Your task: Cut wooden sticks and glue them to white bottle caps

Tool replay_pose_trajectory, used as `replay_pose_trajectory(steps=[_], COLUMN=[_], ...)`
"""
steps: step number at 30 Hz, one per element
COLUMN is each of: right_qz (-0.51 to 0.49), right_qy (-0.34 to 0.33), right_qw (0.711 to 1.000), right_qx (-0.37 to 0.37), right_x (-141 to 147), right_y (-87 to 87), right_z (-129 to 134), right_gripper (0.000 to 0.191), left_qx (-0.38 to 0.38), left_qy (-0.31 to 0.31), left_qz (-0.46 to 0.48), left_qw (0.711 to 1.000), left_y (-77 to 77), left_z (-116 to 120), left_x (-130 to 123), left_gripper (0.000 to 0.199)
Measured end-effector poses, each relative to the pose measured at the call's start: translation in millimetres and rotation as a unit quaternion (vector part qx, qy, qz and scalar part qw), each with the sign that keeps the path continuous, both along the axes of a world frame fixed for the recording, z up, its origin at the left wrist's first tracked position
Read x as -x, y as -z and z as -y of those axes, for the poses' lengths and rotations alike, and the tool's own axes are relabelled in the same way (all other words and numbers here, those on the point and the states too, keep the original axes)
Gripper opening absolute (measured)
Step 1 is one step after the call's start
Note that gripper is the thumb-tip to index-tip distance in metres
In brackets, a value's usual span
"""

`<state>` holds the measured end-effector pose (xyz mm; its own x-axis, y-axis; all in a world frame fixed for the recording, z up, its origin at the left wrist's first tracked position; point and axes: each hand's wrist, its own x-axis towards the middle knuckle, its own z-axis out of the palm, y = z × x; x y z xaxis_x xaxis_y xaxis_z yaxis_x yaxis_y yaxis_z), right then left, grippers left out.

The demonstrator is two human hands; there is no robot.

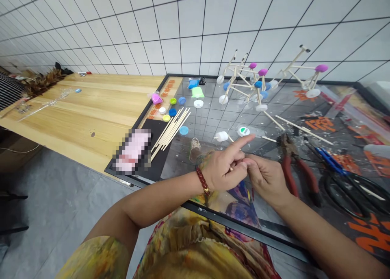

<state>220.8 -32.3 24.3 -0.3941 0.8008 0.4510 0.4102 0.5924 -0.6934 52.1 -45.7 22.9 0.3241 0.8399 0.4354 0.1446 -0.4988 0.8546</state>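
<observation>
Over the glossy dark tabletop, my left hand (227, 168) has its index finger stretched out while its other fingers curl in against the thumb. My right hand (266, 177) is pinched closed, and its fingertips meet those of the left. A small pale bit shows between the left fingers, too small to name. Just beyond the hands lie a white cylinder (222, 136) and a round white lid with a green mark (243, 131). Red-handled pliers (291, 161) rest beside my right hand.
Thin wooden sticks (172, 130) lie on a black sheet at left, near small coloured caps and clay packets (197, 92). Stick-built bicycle models (243, 81) stand at the back. Black-handled scissors (347, 193) and a blue-handled tool (330, 160) lie at right.
</observation>
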Motion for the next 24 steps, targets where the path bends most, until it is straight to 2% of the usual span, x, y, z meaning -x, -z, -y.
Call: replay_pose_trajectory(steps=[5,13,20,24], right_qz=[-0.022,-0.043,-0.099,-0.121], right_qy=[-0.006,-0.017,-0.029,-0.037], right_qw=[0.999,0.999,0.985,0.979], right_qx=[-0.023,0.016,0.135,0.161], right_x=[1.3,4.6,4.3,4.6], right_y=[-0.2,-2.0,-3.0,-1.9], right_z=[0.3,1.1,-3.5,-4.5], right_gripper=[0.054,0.054,0.059,0.060], left_qx=[0.001,0.020,0.108,0.164], left_qy=[0.000,0.004,0.061,0.084], left_qz=[0.014,0.073,0.172,0.201], left_qw=[1.000,0.997,0.977,0.962], left_y=[-0.1,2.3,0.8,-4.8], left_z=[-0.9,-1.0,-3.2,-3.4], left_x=[-2.0,-3.1,-5.5,-3.7], left_gripper=[0.068,0.065,0.073,0.077])
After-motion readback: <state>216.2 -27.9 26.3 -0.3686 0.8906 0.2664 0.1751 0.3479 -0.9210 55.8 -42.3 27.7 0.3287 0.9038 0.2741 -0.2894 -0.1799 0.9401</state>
